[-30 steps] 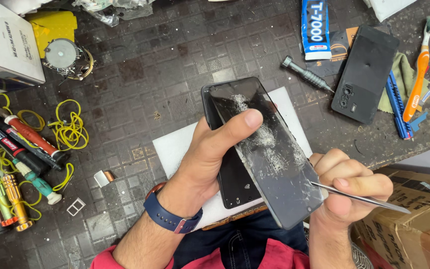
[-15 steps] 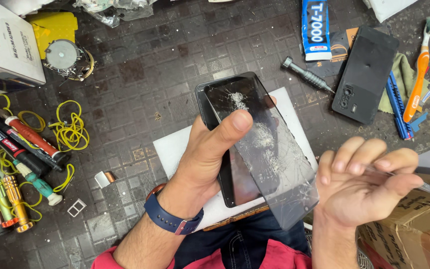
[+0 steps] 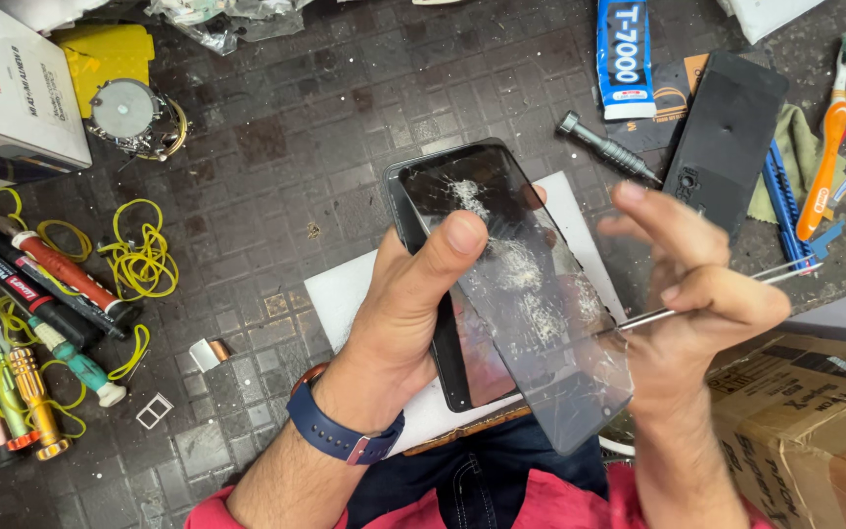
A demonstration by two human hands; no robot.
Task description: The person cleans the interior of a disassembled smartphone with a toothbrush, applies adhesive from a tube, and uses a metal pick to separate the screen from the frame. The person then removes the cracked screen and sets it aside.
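My left hand clamps the phone; its cracked glass peels off toward five o'clock, brittle and sharp; my right hand pinches the thin tweezers, so I'd hold edges only.

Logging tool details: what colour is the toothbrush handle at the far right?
Orange, on the toothbrush, clearest in the head view.

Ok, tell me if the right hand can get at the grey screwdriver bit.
Probably yes: the right hand hovers just beside the bit, nothing lying between them, though it already holds a thin metal tool.
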